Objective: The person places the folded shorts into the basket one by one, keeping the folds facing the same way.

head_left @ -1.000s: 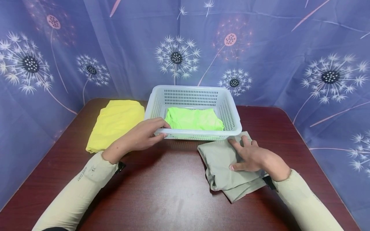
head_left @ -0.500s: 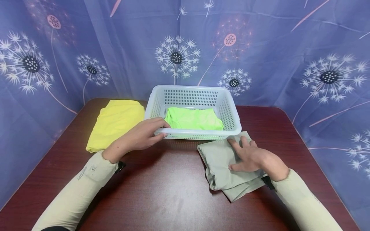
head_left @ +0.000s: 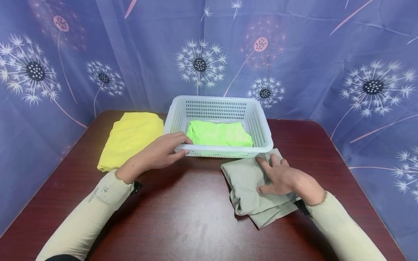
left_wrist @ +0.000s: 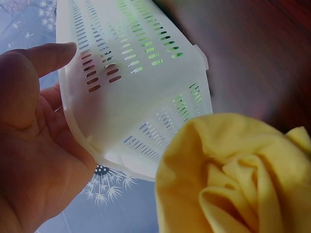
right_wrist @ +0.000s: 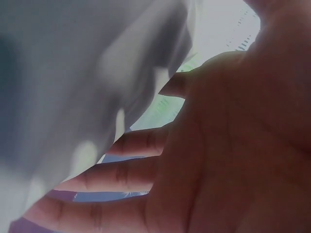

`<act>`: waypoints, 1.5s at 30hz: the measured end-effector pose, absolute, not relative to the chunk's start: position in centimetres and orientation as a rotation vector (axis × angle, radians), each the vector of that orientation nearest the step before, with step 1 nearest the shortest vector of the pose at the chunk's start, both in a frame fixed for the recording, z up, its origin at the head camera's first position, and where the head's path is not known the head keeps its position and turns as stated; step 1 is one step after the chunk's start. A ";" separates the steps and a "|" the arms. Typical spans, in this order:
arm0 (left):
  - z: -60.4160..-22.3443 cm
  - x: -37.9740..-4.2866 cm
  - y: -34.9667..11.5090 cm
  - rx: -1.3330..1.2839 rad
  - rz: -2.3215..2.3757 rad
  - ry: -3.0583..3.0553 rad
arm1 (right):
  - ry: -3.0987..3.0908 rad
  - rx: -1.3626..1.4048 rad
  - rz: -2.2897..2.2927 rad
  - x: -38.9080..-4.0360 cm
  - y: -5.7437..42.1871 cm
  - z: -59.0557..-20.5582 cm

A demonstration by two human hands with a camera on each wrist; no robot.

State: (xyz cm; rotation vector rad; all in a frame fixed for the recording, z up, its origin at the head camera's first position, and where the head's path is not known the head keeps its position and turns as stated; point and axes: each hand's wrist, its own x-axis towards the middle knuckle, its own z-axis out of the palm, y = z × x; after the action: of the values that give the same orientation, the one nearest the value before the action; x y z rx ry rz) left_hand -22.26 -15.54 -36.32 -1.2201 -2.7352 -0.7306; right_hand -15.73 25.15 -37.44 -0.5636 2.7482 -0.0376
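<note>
A white perforated plastic basket (head_left: 215, 98) stands toward the back of the table, a folded neon-green cloth (head_left: 220, 134) lying inside. My left hand (head_left: 160, 150) pinches the basket's front-left rim, thumb outside and fingers over the edge; the left wrist view shows the thumb (left_wrist: 56, 56) against the perforated wall. To the basket's front right lies a folded grey cloth (head_left: 245, 185), its far edge close to the basket. My right hand (head_left: 285, 179) rests on it with fingers spread. In the right wrist view the fingers (right_wrist: 119, 175) reach across the grey cloth (right_wrist: 73, 87), fingertips partly hidden.
A folded yellow cloth (head_left: 134, 136) lies left of the basket, close behind my left forearm. The dark red-brown table (head_left: 183, 217) has rounded far corners. A blue curtain (head_left: 147, 43) with a dandelion print hangs behind it and along both sides.
My right hand and the grey cloth under it have slid very slightly left. The left hand keeps its grip on the basket rim, and the basket stays in place.
</note>
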 end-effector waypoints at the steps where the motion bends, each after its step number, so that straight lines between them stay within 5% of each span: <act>1: -36.3 -22.2 -15.5 -1.221 -0.730 -2.734 | 2.746 -0.560 -0.035 -15.7 25.1 -37.4; 45: -36.3 -22.3 -15.5 -1.225 -0.725 -2.731 | 2.793 -0.611 0.045 -14.7 23.0 -38.0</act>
State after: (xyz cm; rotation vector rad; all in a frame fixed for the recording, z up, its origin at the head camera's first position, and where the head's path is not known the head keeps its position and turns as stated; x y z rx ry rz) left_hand -22.32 -15.54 -36.32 -1.2249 -2.7312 -0.7250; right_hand -14.67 23.00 -38.02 -0.6110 2.7926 0.0449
